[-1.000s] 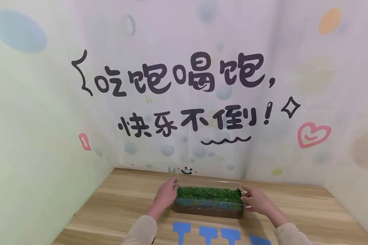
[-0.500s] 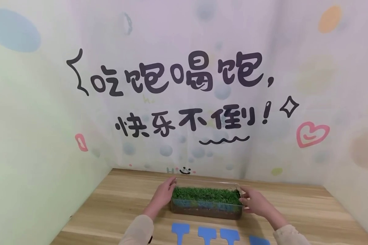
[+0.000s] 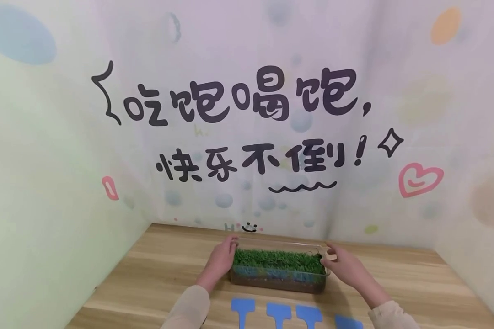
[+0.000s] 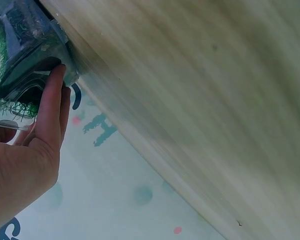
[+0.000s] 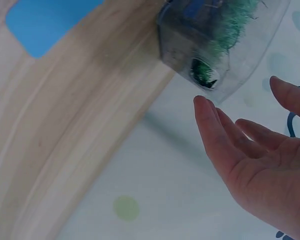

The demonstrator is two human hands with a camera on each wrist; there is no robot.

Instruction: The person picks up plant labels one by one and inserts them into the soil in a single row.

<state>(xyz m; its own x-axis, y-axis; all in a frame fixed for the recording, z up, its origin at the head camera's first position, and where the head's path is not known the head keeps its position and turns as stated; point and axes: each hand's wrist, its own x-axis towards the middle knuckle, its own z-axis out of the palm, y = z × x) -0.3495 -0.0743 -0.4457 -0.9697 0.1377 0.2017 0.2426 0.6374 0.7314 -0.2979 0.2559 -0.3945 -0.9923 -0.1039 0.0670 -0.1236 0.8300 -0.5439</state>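
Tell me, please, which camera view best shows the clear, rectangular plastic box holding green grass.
The head view: the box shows along nearly its full length there. The left wrist view shows only its left end, the right wrist view only its right.

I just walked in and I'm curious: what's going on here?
A person grips one end of a clear box of green grass with their left hand. Their right hand is by the other end, fingers extended and not gripping it. The box sits on a wooden table, with four blue tags lying on the person's side of it.
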